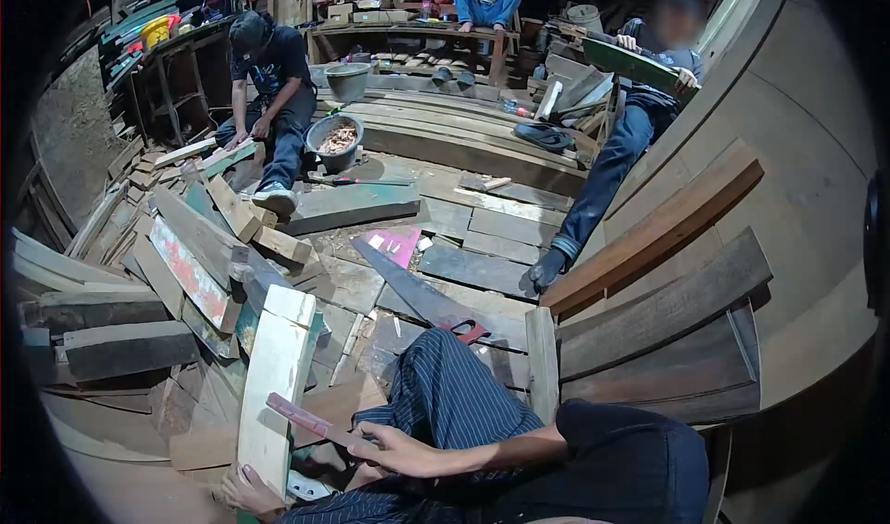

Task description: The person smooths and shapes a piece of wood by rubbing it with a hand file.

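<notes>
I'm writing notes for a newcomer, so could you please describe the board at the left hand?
Find the striped trousers at the bottom centre, then the left hand beside them. The board runs forward from that hand. Its pale, nearly white face sets it apart from the darker, paint-stained boards beyond.

Matt, smooth-looking wooden plank point(273, 357)

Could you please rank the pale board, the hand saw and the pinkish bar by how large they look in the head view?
1. Pale board, left hand at its lower end
2. Hand saw, on the floor
3. Pinkish bar, in the right hand
The saw lies farther away, so true sizes may differ.
</notes>
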